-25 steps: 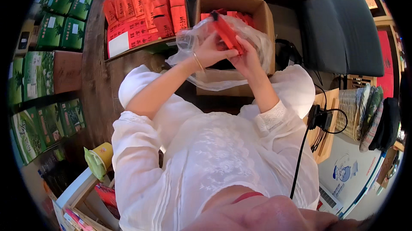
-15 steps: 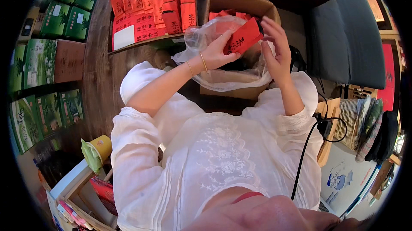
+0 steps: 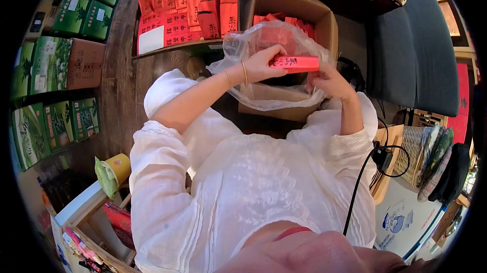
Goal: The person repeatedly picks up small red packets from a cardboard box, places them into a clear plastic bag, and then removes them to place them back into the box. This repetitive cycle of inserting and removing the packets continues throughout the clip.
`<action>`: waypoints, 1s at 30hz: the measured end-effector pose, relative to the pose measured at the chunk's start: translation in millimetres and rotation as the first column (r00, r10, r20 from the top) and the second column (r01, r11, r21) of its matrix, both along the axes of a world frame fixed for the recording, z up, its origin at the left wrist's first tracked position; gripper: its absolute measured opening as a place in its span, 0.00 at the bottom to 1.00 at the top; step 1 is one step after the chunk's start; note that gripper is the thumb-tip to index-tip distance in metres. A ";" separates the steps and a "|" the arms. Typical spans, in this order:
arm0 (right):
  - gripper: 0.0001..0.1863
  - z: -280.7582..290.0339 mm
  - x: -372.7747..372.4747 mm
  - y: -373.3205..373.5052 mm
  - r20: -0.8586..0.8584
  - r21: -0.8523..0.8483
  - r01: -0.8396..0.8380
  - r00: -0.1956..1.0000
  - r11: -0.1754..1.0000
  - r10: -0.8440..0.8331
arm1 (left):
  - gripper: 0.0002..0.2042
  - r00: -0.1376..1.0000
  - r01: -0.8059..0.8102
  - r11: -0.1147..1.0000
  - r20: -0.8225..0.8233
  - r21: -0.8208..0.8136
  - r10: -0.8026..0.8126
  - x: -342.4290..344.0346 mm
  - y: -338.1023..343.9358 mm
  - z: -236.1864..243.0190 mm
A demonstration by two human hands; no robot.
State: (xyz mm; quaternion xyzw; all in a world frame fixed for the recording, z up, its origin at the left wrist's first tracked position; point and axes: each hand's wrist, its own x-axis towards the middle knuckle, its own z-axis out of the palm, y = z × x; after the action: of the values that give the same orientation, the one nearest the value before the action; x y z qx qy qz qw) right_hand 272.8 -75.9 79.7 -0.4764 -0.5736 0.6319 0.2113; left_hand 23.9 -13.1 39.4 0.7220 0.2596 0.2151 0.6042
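Note:
A long red packet with black lettering lies level above a clear plastic bag. My left hand is closed around its left end, fingers behind and thumb along the lower edge. My right hand is against the packet's right end, its fingers curled down below it over the bag. Its fingertips are partly hidden, and I cannot make out what they hold, if anything. The bag hangs in the mouth of an open cardboard box, where more red packets show behind it.
To the left of the box, a wide carton holds rows of similar red packets. Green boxes are stacked at far left. A dark padded seat stands at right. A black cable hangs by my right side.
The red packet has turned from slanted to level. My right hand has come down from beside its upper end, fingers now curled below its right end. The view has shifted slightly.

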 end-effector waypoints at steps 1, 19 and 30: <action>0.24 3.0 -2.5 -0.3 0.033 -0.012 -0.031 0.999 0.999 0.031 | 0.18 1.000 0.020 1.000 -0.023 -0.022 -0.020 -0.5 -2.3 -0.2; 0.17 -271.1 -38.8 75.4 0.521 -0.437 -0.231 0.722 0.869 0.455 | 0.23 0.886 -0.216 0.936 -0.348 0.278 0.308 -1.1 -5.0 -54.0; 0.19 -407.3 -32.0 53.9 0.706 -0.286 -0.572 0.417 0.769 0.572 | 0.24 0.827 -0.356 0.903 -0.370 0.239 0.424 -12.8 11.3 -50.7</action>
State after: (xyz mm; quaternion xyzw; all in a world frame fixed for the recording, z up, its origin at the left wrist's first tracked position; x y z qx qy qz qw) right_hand 240.9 -22.0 -327.6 -0.4714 -0.7330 0.4040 -0.2779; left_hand 11.2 -1.7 -11.3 0.7282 0.5055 0.1968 0.4188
